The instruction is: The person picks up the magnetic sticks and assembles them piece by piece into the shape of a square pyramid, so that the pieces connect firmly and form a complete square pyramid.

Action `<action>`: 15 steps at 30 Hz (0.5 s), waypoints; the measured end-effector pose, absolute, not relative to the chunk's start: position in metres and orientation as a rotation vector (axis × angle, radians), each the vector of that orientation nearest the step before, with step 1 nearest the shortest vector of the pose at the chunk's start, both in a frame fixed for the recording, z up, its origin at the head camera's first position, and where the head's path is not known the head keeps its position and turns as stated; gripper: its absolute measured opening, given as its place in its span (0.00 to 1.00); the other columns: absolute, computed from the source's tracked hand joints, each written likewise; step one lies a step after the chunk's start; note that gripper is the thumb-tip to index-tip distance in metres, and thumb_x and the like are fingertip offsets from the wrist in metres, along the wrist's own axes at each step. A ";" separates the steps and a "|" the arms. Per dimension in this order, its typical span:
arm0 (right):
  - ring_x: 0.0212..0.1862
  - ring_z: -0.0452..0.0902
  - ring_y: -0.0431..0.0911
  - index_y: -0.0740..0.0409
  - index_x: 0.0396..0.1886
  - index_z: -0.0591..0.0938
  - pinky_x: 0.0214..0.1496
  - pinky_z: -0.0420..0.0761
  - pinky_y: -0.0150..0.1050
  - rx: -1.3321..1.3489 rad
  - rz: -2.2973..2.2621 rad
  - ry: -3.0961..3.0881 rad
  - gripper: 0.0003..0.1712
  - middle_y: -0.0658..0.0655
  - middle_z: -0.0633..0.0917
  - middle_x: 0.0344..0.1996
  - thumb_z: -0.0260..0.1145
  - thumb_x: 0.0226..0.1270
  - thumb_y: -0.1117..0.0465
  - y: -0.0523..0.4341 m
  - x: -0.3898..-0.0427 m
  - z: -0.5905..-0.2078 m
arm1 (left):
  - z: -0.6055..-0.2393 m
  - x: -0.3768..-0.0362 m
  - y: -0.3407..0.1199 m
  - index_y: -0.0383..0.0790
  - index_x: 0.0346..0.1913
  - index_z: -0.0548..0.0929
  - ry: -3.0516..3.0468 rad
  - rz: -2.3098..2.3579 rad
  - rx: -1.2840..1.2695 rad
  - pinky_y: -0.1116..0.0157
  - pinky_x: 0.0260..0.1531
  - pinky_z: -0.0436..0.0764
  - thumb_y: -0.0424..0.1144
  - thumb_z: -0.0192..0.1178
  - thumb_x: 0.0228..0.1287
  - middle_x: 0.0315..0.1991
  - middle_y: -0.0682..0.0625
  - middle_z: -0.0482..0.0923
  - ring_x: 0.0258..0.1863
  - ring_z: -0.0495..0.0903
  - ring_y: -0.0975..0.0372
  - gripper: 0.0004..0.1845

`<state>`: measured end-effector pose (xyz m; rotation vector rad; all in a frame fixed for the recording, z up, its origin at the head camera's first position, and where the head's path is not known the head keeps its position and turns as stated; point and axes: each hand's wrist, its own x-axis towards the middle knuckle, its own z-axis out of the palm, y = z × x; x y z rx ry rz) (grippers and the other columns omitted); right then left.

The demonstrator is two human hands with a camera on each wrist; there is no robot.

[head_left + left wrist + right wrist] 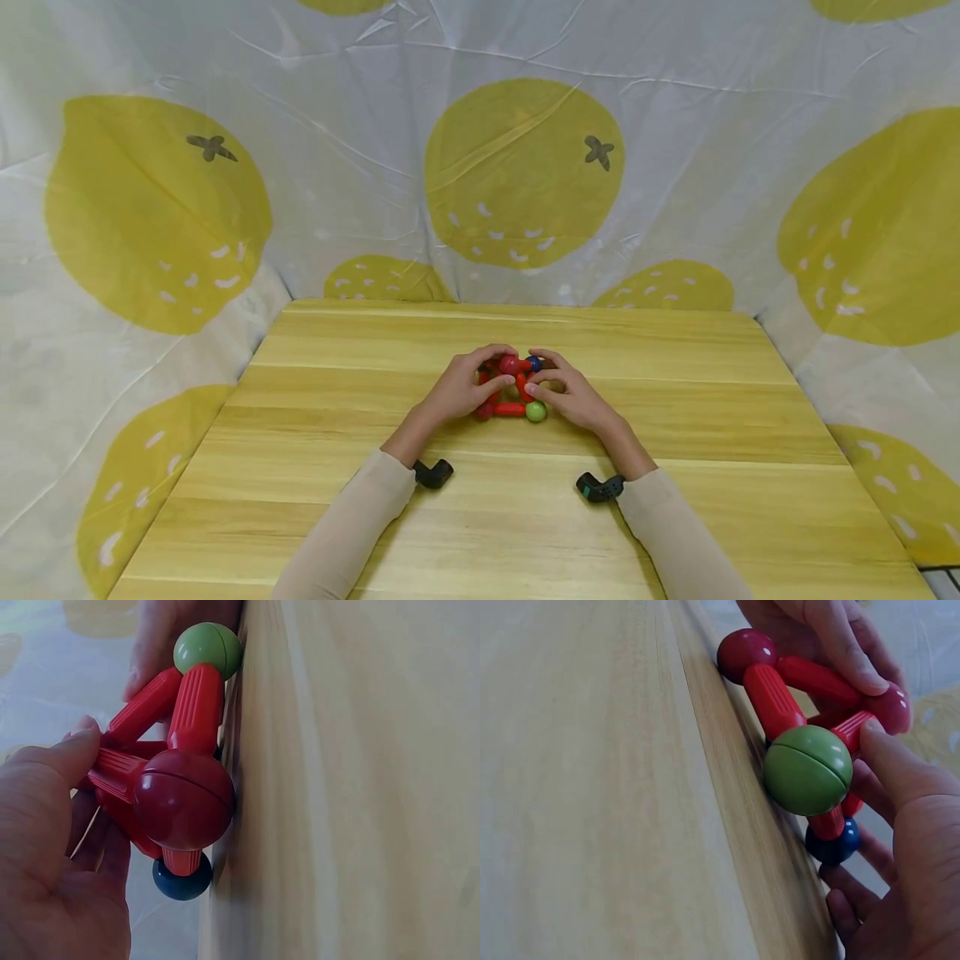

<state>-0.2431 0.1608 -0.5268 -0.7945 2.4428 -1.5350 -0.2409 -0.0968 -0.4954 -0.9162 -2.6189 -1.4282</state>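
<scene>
A ball-and-rod toy frame (512,387) is seen just below the centre of the head view, resting on the wooden table (675,467) and held between both hands. The left hand (457,387) is curled around the frame's left side, its thumb pressed on a red rod (112,769) in the left wrist view. The right hand (570,396) is curled around the right side, thumb and fingers pinching rods near the green ball (807,769).

The near bottom rod (509,409) is laid with its long axis left to right across the frame, from the dark red ball (184,799) at its left end to the green ball at its right. Other red rods are angled up from these balls to a red ball (510,364) and a blue ball (533,363) at the top. Pale sleeves (352,525) are seen at the lower edge. A lemon-print cloth (517,167) is hung behind the table.
</scene>
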 end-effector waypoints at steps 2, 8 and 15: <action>0.76 0.61 0.62 0.53 0.44 0.90 0.74 0.63 0.69 -0.809 -1.531 2.447 0.08 0.57 0.63 0.79 0.65 0.76 0.58 0.161 -0.243 -0.527 | -0.496 -0.241 -0.096 0.51 0.64 0.79 -2.617 -1.423 -0.919 0.56 0.51 0.85 0.46 0.67 0.71 0.51 0.55 0.86 0.45 0.83 0.63 0.21; 0.78 0.60 0.59 0.48 0.45 0.90 0.76 0.61 0.67 -0.840 -1.494 2.461 0.08 0.53 0.64 0.78 0.67 0.76 0.55 0.161 -0.243 -0.526 | -0.497 -0.242 -0.095 0.50 0.64 0.79 -2.610 -1.396 -0.937 0.56 0.52 0.85 0.46 0.66 0.71 0.52 0.56 0.85 0.46 0.83 0.63 0.21; 0.80 0.56 0.60 0.48 0.47 0.88 0.78 0.57 0.68 -0.879 -1.440 2.492 0.10 0.55 0.63 0.79 0.72 0.70 0.53 0.159 -0.242 -0.527 | -0.497 -0.242 -0.096 0.50 0.65 0.77 -2.618 -1.384 -0.970 0.56 0.55 0.84 0.46 0.67 0.71 0.51 0.55 0.85 0.48 0.83 0.60 0.22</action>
